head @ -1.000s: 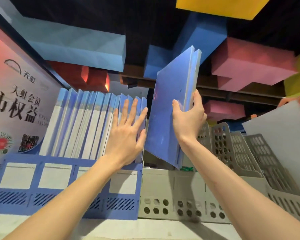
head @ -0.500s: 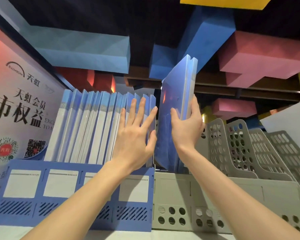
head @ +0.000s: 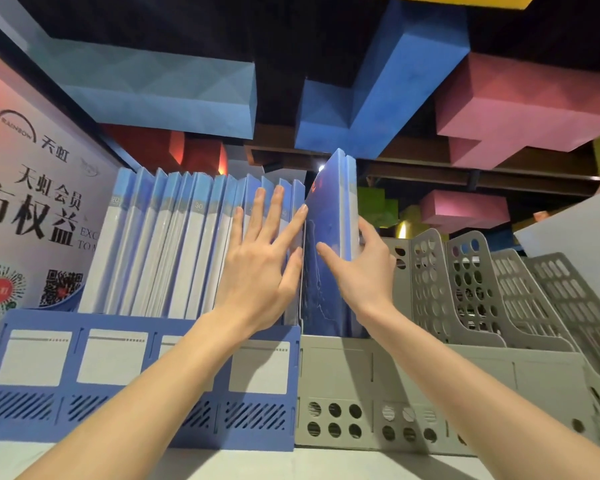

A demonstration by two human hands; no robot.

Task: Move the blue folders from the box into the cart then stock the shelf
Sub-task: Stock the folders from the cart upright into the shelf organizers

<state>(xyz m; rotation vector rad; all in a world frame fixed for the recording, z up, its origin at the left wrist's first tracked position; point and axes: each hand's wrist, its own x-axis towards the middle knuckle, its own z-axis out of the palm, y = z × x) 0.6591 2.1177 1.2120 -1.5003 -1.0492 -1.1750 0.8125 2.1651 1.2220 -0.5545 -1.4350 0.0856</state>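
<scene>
Plastic folders, glossy and deep blue, stand nearly upright as a thin pair in the leftmost slot of a grey file rack, their lower edges hidden behind its front wall. The right grip, a bare hand, is closed around them: the thumb lies on the smooth front cover and the fingers curl behind the far side. The left grip is wide and flat, fingers spread and straight, pressing on the last spines of a row of folders with white and pale blue spines, packed tight and leaning slightly in a blue file rack. That rack has slanted vent slits and rectangular label panels; the grey one is pierced with round holes and has curved, perforated dividers. Both racks sit side by side, touching, on a pale surface. A printed poster stands at the left. Overhead hang matte, blocky shapes, a blue block and a pink block.
</scene>
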